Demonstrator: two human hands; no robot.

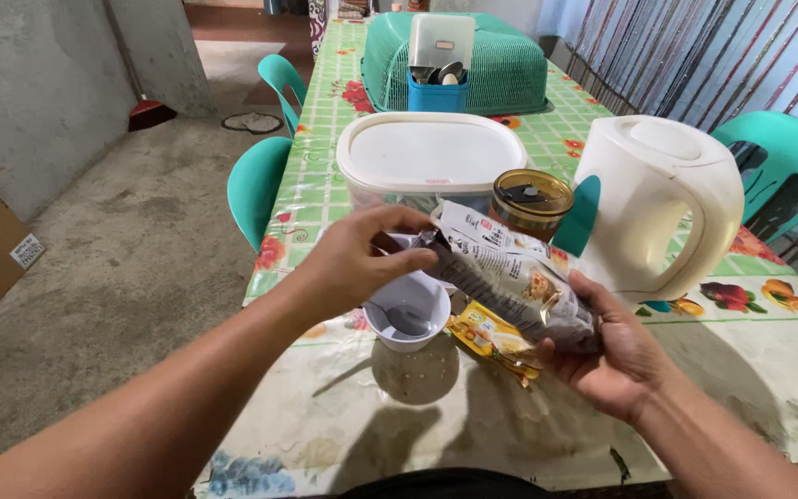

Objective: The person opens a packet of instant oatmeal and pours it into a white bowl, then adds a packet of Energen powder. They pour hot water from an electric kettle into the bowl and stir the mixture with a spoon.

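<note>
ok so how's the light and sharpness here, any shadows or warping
Head view: soft daylight, no harsh glare. The left hand and right hand, gripping a sachet, throw soft shadows onto the table below the white cup. The kettle looks sharp. Wide-lens distortion stretches the forearms at the frame edges.

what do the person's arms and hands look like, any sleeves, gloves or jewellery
Both forearms are bare as far as the view shows, with no sleeves in sight. The left hand and the right hand wear no gloves, and no rings, watch or bracelets show on either. No markings or bandages are visible.
</note>
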